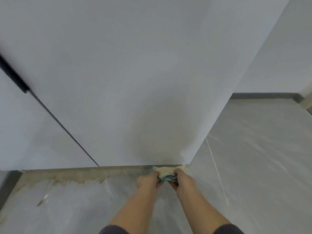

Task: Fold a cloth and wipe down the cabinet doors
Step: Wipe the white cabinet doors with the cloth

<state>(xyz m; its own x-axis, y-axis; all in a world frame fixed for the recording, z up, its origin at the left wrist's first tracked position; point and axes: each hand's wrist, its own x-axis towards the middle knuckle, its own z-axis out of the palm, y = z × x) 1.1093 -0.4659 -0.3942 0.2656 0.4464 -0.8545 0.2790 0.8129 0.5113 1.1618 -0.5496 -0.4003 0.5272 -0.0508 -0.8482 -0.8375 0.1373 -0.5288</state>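
Observation:
A cream cloth with a teal edge (166,173) is bunched between both my hands, low down at the bottom right corner of a tall white cabinet door (126,81). My left hand (148,180) grips its left end with curled fingers. My right hand (183,179) grips its right end. The cloth sits at the foot of the door, just above the floor; part of it is hidden under my fingers.
A second white door (30,132) with a dark handle strip (13,75) stands to the left across a narrow gap. Grey floor (253,157) covered in clear plastic film (76,208) spreads below. A rough concrete strip (84,174) runs under the cabinet. A wall with dark skirting (263,95) lies at right.

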